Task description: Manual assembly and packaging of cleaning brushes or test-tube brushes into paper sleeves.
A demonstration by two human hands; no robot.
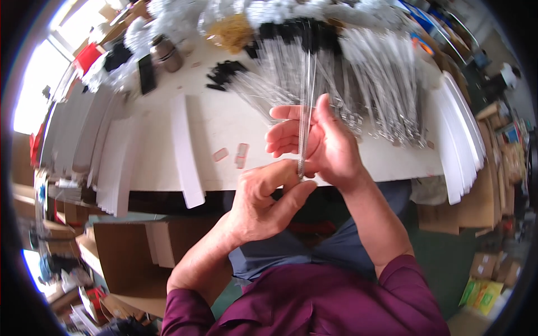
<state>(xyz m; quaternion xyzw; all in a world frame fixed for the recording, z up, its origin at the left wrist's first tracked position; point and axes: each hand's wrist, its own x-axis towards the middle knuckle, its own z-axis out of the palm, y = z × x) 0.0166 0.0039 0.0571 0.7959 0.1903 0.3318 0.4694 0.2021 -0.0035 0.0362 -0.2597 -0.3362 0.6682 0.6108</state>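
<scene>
My right hand (322, 143) is raised over the table's near edge with a long thin silvery strand (306, 84) running up through its fingers. Just below it, my left hand (263, 201) pinches the strand's lower end (301, 168) between thumb and forefinger. The strand stretches away to a black tip among the heap of similar silvery strands with black ends (347, 61) spread across the far half of the white table (224, 120).
White card strips (186, 151) lie on the table's left part and more are stacked at its right edge (462, 129). A metal flask (167, 53), a dark phone (147, 74), a yellow bundle (231, 31) and small pink tags (241, 154) are on the table. Cardboard boxes (129, 252) stand at lower left.
</scene>
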